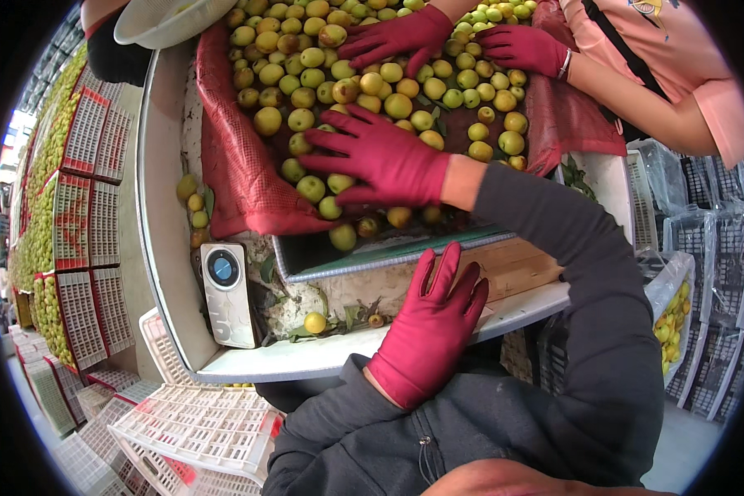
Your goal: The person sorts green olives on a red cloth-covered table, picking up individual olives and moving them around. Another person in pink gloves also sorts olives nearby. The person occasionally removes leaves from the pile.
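Observation:
A heap of small round green-yellow fruits (pixel 306 78), some with brown patches, lies on a red mesh cloth (pixel 244 178) in a wide pale-edged sorting bin. My right hand (pixel 384 157), in a dark red glove, rests palm down on the near part of the heap with its fingers spread. It grips no fruit that I can see; what is under the palm is hidden. My left hand (pixel 430 326), gloved alike, hovers by the bin's front rim (pixel 306 355), fingers stretched out and apart, nothing held. One loose yellow fruit (pixel 315 322) lies left of it among leaves.
Across the heap a co-worker's gloved hands (pixel 401 40) touch the fruits. A pale phone (pixel 228 296) with a round camera stands in the bin's left corner. White plastic crates (pixel 202 426) stand lower left, fruit-filled crates (pixel 74 211) farther left. A white basket (pixel 169 21) sits top left.

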Tool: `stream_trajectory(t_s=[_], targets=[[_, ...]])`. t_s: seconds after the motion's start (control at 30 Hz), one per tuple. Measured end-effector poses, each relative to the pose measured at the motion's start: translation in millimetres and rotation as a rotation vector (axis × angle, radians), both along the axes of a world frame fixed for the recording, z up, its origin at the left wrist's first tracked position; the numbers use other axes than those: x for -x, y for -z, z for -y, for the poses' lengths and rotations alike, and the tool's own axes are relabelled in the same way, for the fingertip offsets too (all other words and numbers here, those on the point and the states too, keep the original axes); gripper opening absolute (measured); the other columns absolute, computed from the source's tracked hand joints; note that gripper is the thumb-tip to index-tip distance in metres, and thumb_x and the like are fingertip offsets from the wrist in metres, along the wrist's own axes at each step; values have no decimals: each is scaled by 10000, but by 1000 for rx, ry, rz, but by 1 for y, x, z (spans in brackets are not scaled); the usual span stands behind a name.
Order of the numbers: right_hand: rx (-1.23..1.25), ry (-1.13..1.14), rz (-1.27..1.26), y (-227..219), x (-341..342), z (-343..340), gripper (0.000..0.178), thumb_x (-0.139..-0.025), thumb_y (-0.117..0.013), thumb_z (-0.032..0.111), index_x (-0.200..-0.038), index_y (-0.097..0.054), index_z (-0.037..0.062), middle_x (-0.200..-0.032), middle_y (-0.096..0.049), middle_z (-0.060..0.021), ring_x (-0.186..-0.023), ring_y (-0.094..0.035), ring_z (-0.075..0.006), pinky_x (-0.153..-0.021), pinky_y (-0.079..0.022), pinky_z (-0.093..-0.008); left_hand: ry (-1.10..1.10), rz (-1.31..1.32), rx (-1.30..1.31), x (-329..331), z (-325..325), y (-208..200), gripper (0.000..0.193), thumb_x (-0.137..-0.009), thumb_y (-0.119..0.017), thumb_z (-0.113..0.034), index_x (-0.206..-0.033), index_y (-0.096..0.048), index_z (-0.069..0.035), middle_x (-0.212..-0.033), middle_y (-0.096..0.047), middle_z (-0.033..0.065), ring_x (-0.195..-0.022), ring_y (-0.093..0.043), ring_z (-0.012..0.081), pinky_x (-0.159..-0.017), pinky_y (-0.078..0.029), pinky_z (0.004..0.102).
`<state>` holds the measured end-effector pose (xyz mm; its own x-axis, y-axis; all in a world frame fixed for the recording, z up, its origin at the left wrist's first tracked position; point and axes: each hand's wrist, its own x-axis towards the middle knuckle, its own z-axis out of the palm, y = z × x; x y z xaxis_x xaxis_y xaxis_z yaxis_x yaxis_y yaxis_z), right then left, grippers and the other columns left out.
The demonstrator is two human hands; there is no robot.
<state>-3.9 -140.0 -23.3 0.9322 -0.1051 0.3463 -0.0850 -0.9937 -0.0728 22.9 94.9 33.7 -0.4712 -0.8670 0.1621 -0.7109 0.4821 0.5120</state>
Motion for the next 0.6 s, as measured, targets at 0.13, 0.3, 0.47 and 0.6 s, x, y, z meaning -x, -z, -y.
stream_trajectory(t_s=[0.13, 0.3, 0.47, 0.6], targets=[[-37, 41, -106, -9, 45, -10, 720, -930, -660, 519, -1561, -473, 227, -1601, -455, -102, -1473, -400, -409, -1229, -286, -566, -12, -36, -20, -2, -2, 0, 550, -856, -583, -159, -1390, -599, -29, -1471, -540, 192, -1518, -295, 480, -1233, -222, 676], [-63, 202, -158, -13, 83, 0, 768, -960, -647, 507, -1609, -397, 180, -1659, -382, -111, -1527, -325, -404, -1269, -209, -566, -13, 2, 6, -1, -3, 4, 548, -865, -574, -181, -1391, -603, -31, -1469, -542, 189, -1529, -279, 474, -1239, -221, 668], [-12, 348, 128, -16, 56, 38, 741, -977, -647, 489, -1589, -414, 141, -1624, -420, -159, -1513, -355, -393, -1253, -235, -558, -9, 13, 13, 0, -3, 3, 548, -868, -573, -181, -1395, -605, -37, -1461, -547, 185, -1532, -279, 469, -1242, -220, 665], [-109, 225, 82, -7, 30, 48, 779, -968, -662, 488, -1606, -389, 134, -1602, -451, -162, -1503, -375, -393, -1255, -254, -529, -3, 12, 3, -1, -1, 0, 544, -865, -579, -179, -1391, -607, -42, -1446, -553, 183, -1523, -291, 469, -1235, -233, 669]])
